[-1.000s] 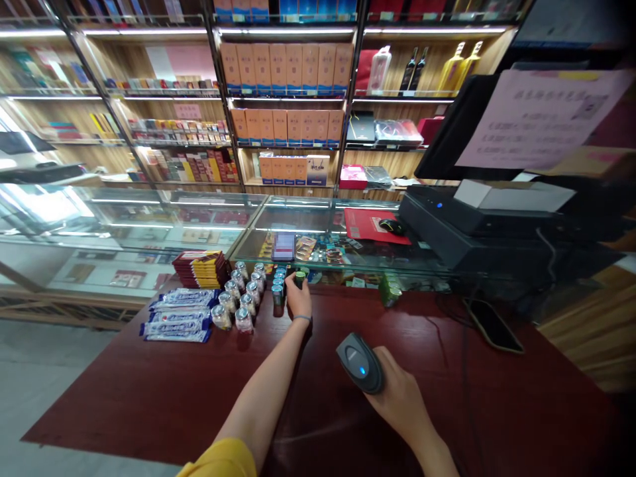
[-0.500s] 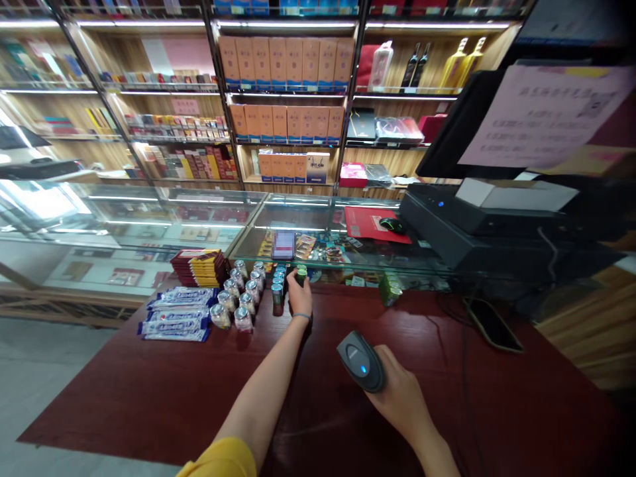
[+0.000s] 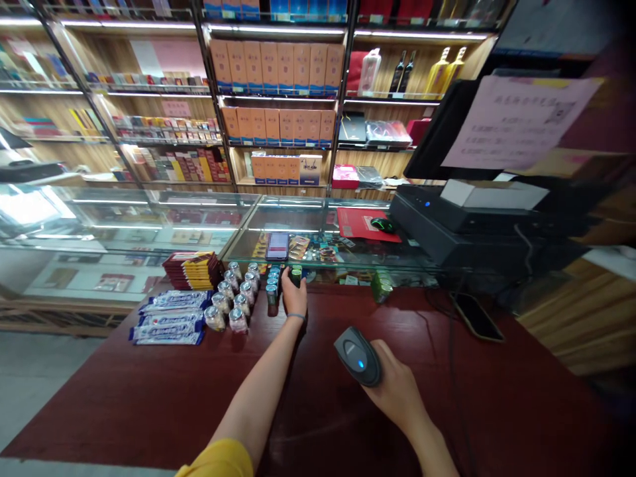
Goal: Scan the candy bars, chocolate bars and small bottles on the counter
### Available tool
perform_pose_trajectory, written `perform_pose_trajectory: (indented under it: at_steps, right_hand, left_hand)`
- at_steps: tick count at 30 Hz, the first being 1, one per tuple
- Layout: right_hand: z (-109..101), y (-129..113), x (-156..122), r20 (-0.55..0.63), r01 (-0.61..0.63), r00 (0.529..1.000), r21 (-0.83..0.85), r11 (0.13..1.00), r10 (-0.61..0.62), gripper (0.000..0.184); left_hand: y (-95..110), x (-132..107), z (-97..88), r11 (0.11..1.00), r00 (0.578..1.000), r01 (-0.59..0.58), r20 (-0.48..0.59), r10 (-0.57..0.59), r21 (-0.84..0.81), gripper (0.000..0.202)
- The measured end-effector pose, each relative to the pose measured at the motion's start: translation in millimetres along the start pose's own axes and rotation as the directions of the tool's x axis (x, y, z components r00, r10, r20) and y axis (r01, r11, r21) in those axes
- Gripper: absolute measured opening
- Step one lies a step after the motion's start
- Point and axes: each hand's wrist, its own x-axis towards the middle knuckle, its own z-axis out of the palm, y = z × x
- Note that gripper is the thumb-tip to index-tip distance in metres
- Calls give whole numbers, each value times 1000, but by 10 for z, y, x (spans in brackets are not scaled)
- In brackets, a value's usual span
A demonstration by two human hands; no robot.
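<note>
My left hand (image 3: 294, 296) rests at the front of a row of small cans with blue tops (image 3: 271, 283), its fingers against a green-topped can (image 3: 297, 277), which they partly hide. I cannot tell whether the hand grips that can. My right hand (image 3: 398, 392) is closed around a dark grey handheld barcode scanner (image 3: 358, 356), which shows a lit blue light. The scanner hangs above the dark red tabletop (image 3: 124, 404), well to the right of the cans. Several small glass jars (image 3: 231, 298) stand to the left of my left hand.
Wrapped bars (image 3: 169, 328) and a stack of red-and-yellow boxes (image 3: 191, 270) lie left of the jars. A glass display counter (image 3: 318, 248) stands behind. A green can (image 3: 381, 287), a black phone (image 3: 477, 317) and a printer (image 3: 447, 225) are to the right.
The whole view has shifted slightly left and up as my head turned. My left hand stays at the cans, and my right hand still holds the scanner.
</note>
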Motion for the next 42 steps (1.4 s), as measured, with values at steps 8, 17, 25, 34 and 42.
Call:
perform_pose_trajectory:
  at_steps: [8, 17, 25, 34, 42]
  right_hand:
    - [-249, -16, -87, -81, -115, 989, 65, 991, 121, 26]
    - [-547, 272, -389, -214, -314, 923, 57, 948, 319, 25]
    - [-734, 472, -555, -287, -363, 885, 64, 930, 365, 23]
    - [-700, 561, -609, -308, -357, 884, 39, 933, 351, 18]
    - [-705, 504, -604, -306, -377, 884, -21, 926, 353, 21]
  left_hand:
    - [184, -172, -28, 909, 910, -414, 21, 413, 42, 42]
    - [567, -918, 596, 917, 804, -368, 441, 398, -157, 45]
    - [656, -1202, 1265, 950, 764, -250, 564, 312, -186, 69]
    - [696, -1186, 1311, 934, 753, -284, 554, 357, -216, 46]
    - [800, -1165, 1187, 955, 798, -210, 526, 292, -211, 21]
